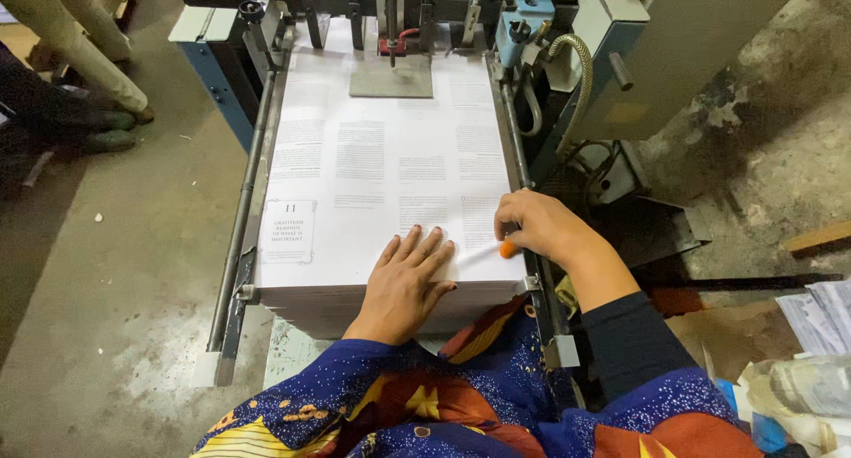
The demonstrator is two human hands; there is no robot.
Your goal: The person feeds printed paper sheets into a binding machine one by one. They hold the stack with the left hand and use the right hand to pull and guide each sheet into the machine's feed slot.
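- Pressing flat on the stack of printed sheets point(381, 165), the left hand point(403, 285) is lying near the front edge, fingers spread wide and holding nothing.
- The right hand point(541, 227) is curling its fingers around a small orange tool point(507, 248) at the stack's right edge.
- The stack is sitting in a machine feeder point(550, 6), between the left side rail point(244, 201) and the right guide point(516, 148).
- A grey metal plate point(391, 80) is resting on the stack's far end.

Print shop: paper-fed machine point(567, 59), concrete floor point(115, 272)
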